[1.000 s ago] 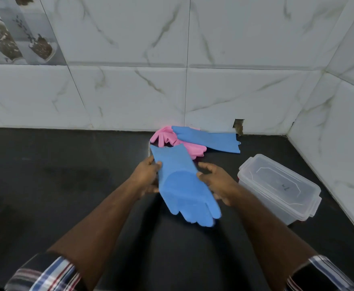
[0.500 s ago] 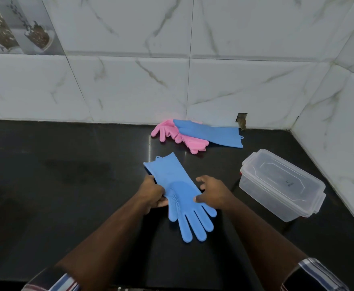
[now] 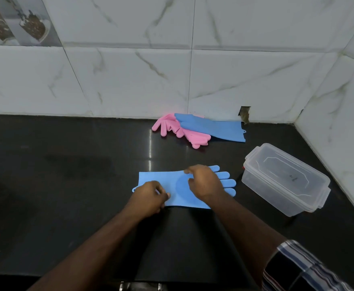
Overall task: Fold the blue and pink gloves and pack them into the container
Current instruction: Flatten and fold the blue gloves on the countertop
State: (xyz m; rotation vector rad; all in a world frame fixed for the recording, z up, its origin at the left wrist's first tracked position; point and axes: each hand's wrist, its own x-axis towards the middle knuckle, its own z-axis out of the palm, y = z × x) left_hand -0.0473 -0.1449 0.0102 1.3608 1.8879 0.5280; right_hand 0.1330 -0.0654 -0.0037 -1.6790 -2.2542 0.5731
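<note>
A blue glove point(image 3: 178, 191) lies flat on the black counter point(image 3: 67, 185), cuff to the left and fingers pointing right. My left hand point(image 3: 149, 198) pinches its cuff at the near left corner. My right hand point(image 3: 205, 181) sits over the palm part with fingers curled at the glove's far edge. A second blue glove point(image 3: 216, 130) lies by the back wall across two pink gloves point(image 3: 197, 139). The clear plastic container point(image 3: 285, 181) stands to the right with its lid on.
White marble-pattern tiles point(image 3: 130, 80) close off the counter at the back and on the right. A small hole in the tile point(image 3: 244, 114) sits behind the glove pile. Bare counter stretches to the left.
The blue glove was held up, then laid down and turned so its fingers point right. Both hands shifted with it; the left now holds the cuff.
</note>
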